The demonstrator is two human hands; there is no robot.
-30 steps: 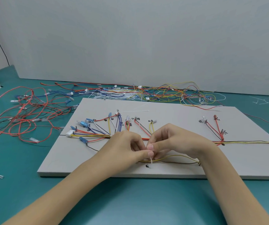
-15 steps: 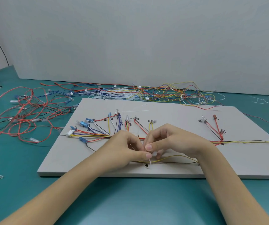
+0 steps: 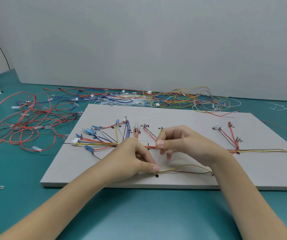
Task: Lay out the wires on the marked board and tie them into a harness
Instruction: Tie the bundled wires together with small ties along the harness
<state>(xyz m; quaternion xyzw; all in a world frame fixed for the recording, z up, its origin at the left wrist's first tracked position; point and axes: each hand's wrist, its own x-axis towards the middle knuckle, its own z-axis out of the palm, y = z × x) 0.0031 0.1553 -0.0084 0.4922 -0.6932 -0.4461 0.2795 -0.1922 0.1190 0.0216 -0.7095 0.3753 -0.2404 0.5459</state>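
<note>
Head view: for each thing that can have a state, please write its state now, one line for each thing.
Left hand: pinches the yellow and brown wires near the board's front edge.
Right hand: raised above the board, fingers curled; what it pinches is too blurred to tell.
Marked board: lies flat on the table.
Harness wires: fanned out on the board.
White connector: on the board, wires attached.
Loose wires: tangled on the table, left of the board.
</note>
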